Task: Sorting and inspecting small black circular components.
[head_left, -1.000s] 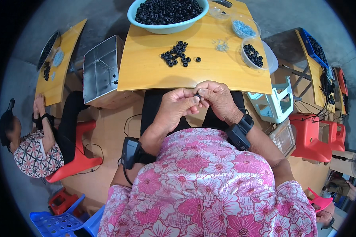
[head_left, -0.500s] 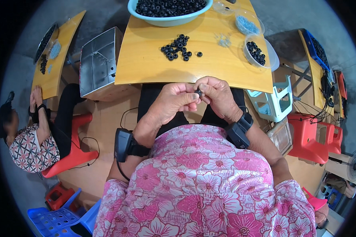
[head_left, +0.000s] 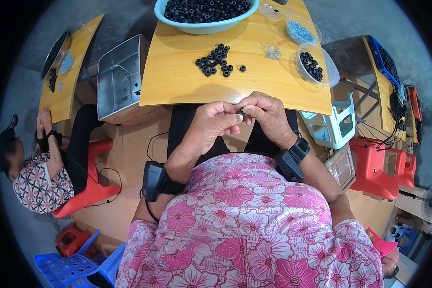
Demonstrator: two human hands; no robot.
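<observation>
Just off the near edge of the yellow table, my left hand and my right hand meet fingertip to fingertip. Between them they pinch a small black ring-shaped part, mostly covered by the thumbs and fingers. On the tabletop ahead lies a loose pile of black ring-shaped parts, with a single black ring a little to its right. Farther right is a scatter of tiny pale metallic pieces. A clear tub at the right edge holds more black rings.
A light-blue basin full of black rings stands at the back. Nearby is a clear bowl of bluish small pieces. An open lined box sits left of the table, a pale stool to the right. Another person sits at the left table.
My hands stay together at the table edge, their fingers shifting slightly around the small black part, which is now more covered. The piles on the table look the same.
</observation>
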